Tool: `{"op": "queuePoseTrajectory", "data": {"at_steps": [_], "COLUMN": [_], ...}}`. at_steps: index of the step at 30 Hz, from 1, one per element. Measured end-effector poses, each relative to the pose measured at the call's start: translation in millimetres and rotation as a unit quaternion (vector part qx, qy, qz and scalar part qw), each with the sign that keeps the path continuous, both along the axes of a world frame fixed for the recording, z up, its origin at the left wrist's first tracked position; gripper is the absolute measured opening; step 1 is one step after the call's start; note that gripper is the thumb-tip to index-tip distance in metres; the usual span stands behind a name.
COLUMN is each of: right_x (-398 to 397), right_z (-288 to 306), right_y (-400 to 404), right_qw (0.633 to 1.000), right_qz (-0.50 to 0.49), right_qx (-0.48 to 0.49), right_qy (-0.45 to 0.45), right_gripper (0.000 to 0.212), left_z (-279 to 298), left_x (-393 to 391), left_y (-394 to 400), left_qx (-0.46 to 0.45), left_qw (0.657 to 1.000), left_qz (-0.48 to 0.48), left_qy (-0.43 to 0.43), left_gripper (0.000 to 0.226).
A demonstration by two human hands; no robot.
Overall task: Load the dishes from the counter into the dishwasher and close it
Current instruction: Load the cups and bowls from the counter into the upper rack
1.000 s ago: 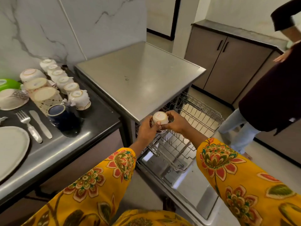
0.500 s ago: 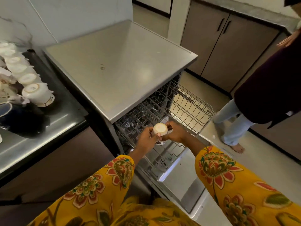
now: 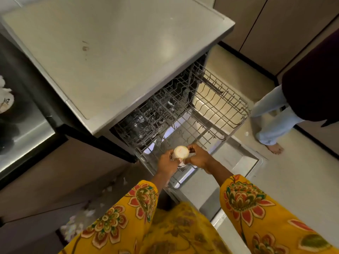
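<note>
White, round and upturned, the cup (image 3: pixel 181 152) sits gripped between both hands. The left hand (image 3: pixel 167 162) and right hand (image 3: pixel 199 158) hold it above the wire rack (image 3: pixel 207 114).

Both hands (image 3: pixel 167 163) (image 3: pixel 199 156) grip upturned cup (image 3: pixel 181 152) over rack (image 3: pixel 183 116).

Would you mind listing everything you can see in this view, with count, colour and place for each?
cup: one, cream-white, upside down, held over the near end of the rack
dishwasher rack: one, grey wire, pulled out over the open door
dishwasher door: one, steel grey, folded down
dishwasher top: one, matt grey, upper centre
counter: one, dark and shiny, left edge; the dishes on it are mostly cut off
cabinets: brown, upper right
second person: one, dark top, pale trousers, barefoot, right edge
left hand: grips the cup, yellow floral sleeve
right hand: grips the cup, yellow floral sleeve
</note>
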State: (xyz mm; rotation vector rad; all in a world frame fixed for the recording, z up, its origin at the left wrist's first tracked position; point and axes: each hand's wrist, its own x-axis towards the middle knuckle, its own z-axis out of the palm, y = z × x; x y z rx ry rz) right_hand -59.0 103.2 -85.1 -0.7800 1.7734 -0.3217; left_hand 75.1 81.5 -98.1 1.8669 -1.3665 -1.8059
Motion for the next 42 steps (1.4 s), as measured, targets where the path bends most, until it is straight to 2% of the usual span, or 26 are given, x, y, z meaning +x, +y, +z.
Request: {"op": "queuePoseTrajectory", "data": {"at_steps": [6, 13, 18, 24, 33, 36, 42], "right_x": [-2, 3, 11, 13, 13, 12, 16], "right_z": [-31, -54, -56, -51, -45, -42, -35], "right_y": [-4, -9, -8, -11, -17, -17, -19], "right_qw": [0.997, 0.993, 0.996, 0.998, 0.993, 0.995, 0.991], "right_qz": [-0.072, -0.089, -0.041, 0.009, 0.074, 0.049, -0.032], "right_qx": [0.030, 0.068, 0.079, 0.063, 0.077, 0.066, -0.018], "right_qy": [-0.017, -0.035, -0.012, 0.021, 0.045, 0.059, 0.128], "right_gripper": [0.044, 0.046, 0.048, 0.053, 0.051, 0.050, 0.035], "left_z": [-24, -39, -45, -42, -35, -29, -19], "left_x": [-10, -14, -17, -19, -23, -17, 0], "left_y": [-3, -3, -1, 0, -4, -5, -10], "left_qx": [0.059, 0.109, 0.127, 0.123, 0.128, 0.135, 0.128], "left_qw": [0.998, 0.993, 0.991, 0.992, 0.991, 0.990, 0.990], "left_qz": [0.024, 0.027, 0.048, 0.017, 0.016, 0.036, 0.060], "left_qy": [-0.013, -0.029, -0.022, -0.021, -0.029, -0.011, -0.003], "left_gripper": [0.045, 0.039, 0.035, 0.049, 0.041, 0.046, 0.047]}}
